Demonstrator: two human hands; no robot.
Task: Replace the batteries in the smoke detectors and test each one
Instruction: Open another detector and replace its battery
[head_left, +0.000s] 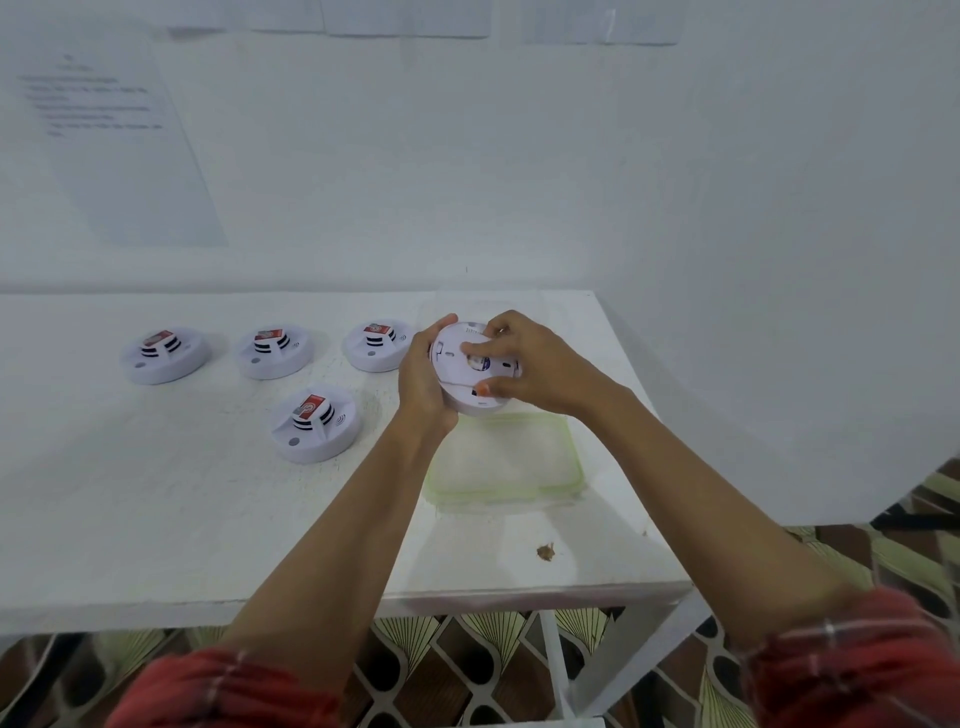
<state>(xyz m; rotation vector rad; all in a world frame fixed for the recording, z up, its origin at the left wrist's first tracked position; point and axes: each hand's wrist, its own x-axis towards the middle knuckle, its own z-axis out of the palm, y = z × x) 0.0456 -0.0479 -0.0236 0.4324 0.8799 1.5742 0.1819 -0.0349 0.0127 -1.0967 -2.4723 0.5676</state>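
I see left hand cupping rim of round white plastic smoke detector, lifted above white table, back tilted toward me for access; right hand grips it too, fingers curled at central bay.

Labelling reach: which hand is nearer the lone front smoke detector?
Left. Left hand sits right of the front smoke detector; right hand is farther right. Both grip the held smoke detector.

Three smoke detectors in a row line the back of the table, a fourth detector nearer, just left of the left hand. Open tabletop lies in front of them. A green-rimmed container sits below the held detector; the wall closes behind.
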